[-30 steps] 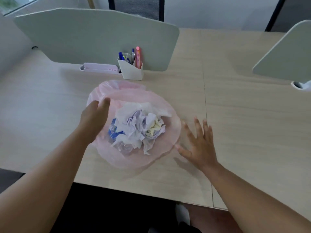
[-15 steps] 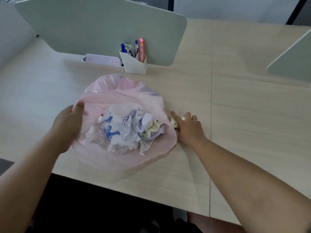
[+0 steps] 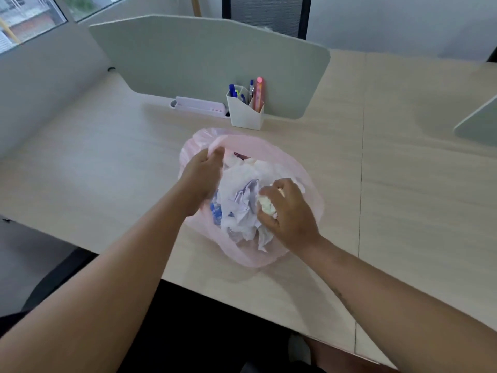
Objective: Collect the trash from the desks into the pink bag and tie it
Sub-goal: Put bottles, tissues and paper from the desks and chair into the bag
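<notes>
The pink bag (image 3: 304, 170) lies open on the wooden desk near its front edge, filled with crumpled white and blue paper (image 3: 242, 208). My left hand (image 3: 203, 179) pinches the bag's left rim and lifts it. Over the bag's mouth, my right hand (image 3: 287, 214) is closed around a small pale crumpled paper ball (image 3: 266, 206).
A white pen holder (image 3: 244, 111) with pens and a flat white tray (image 3: 200, 106) stand behind the bag, against a grey-green divider panel (image 3: 209, 60). A second divider (image 3: 478, 125) sits at the right. The desk seam runs right of the bag.
My right hand picked the paper ball off the desk beside the bag and carried it over the bag's mouth. My left hand shifted up the rim and raised it.
</notes>
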